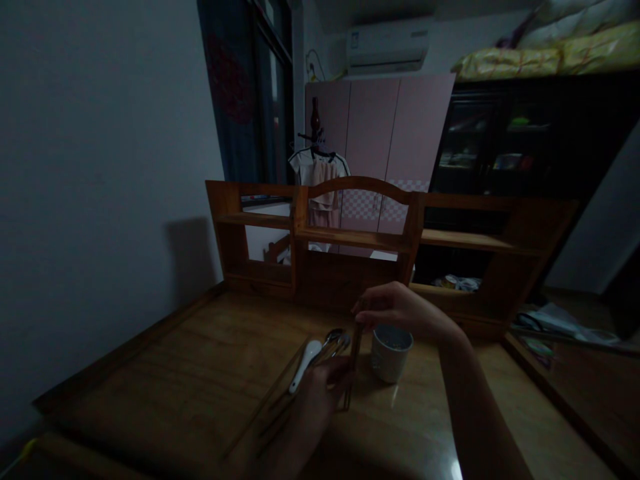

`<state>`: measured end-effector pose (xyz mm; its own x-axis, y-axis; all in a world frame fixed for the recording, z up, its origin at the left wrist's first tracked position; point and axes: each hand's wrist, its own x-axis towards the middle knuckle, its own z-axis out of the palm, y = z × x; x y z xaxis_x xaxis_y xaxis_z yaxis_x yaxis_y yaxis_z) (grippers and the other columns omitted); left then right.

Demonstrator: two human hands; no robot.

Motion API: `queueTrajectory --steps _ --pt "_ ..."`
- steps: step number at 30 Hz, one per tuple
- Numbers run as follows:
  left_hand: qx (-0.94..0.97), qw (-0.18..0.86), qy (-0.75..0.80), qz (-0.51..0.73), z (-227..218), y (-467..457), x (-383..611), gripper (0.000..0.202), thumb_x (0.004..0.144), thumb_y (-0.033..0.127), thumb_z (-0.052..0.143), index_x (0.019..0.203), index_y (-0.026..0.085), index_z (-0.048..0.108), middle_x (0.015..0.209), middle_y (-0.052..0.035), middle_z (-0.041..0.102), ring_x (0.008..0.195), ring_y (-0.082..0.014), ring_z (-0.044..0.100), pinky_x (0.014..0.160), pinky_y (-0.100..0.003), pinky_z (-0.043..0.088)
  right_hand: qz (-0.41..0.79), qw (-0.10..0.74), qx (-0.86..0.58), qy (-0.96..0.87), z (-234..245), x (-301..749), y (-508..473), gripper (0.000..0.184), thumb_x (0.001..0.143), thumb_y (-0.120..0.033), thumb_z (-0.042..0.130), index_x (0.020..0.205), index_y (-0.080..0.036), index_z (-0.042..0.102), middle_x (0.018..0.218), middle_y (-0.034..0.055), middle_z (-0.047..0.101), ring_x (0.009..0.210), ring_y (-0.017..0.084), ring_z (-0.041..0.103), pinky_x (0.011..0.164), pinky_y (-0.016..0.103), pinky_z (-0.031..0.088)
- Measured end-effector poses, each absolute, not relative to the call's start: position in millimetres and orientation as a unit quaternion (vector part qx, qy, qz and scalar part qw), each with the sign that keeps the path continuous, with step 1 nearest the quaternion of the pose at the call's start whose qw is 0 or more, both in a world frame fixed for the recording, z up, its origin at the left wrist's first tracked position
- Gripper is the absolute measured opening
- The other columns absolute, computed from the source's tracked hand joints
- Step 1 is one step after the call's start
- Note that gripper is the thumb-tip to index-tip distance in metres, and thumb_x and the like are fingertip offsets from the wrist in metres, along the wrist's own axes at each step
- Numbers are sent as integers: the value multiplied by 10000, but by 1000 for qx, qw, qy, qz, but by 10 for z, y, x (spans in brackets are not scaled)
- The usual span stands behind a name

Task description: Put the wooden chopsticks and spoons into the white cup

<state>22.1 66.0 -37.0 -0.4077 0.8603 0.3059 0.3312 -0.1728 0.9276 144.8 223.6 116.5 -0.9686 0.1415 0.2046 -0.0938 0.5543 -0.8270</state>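
Note:
In the head view, a pair of brown chopsticks (356, 343) stands nearly upright between my hands. My right hand (387, 308) pinches them near the top, just above the rim of a light-coloured cup (391, 360). Lower down, my left hand (323, 393) has its thumb and fingers closed around the same chopsticks. A white spoon (304, 368) lies on the table just beyond my left hand. Beside it are metal spoons (334, 336), their handles partly hidden by that hand. More thin sticks (270, 401) lie to the left. What the cup contains is too dark to make out.
The wooden table (200, 360) has a raised shelf unit (350, 239) along its far edge. A white wall (110, 167) borders the left side. Beyond stand a pink wardrobe (373, 127) and a dark cabinet (493, 147). Plastic bags (565, 323) lie at the right.

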Motion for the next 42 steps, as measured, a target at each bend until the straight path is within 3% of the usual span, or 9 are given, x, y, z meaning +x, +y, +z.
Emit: queueTrajectory --steps 17,23,30,33,37,42 --pt "496 218 620 568 -363 651 144 219 852 299 601 963 178 747 998 -91 731 889 -239 684 793 -310 544 435 116 -20 -893 1169 1455 2221 260 921 -415 679 884 -159 705 793 34 682 759 202 658 647 265 504" --pt "483 99 722 485 -682 598 -219 176 824 190 573 929 182 714 979 -89 699 904 -248 652 840 -365 499 403 182 -87 -893 1263 1730 2413 302 924 -450 655 901 -151 688 795 47 681 739 211 658 604 266 499" --pt "520 -46 800 298 -908 483 -220 445 804 -13 396 1120 166 653 1173 -124 621 1094 -255 585 947 -398 468 433 184 -107 -876 1228 1799 2586 349 893 -495 667 884 -146 668 805 60 681 772 242 676 642 298 532" --pt "517 -97 812 254 -792 433 -115 463 843 -7 353 1211 139 591 1285 -150 560 1191 -263 531 983 -411 455 444 183 -101 -871 1199 1727 2559 320 906 -469 660 874 -151 653 777 45 672 736 225 673 609 280 522" --pt "524 -88 820 213 -725 439 -74 387 889 14 326 1103 129 628 1171 -144 613 1059 -236 606 905 -365 505 428 185 -103 -879 1185 1653 2497 324 911 -462 657 826 -150 639 743 37 663 684 197 662 551 244 493" --pt "546 -138 797 219 -949 473 -156 398 886 -4 313 1126 113 608 1306 -174 551 1240 -265 502 1011 -426 449 431 178 -95 -880 1179 1607 2461 323 909 -460 659 833 -147 632 743 44 666 696 207 675 558 249 504"
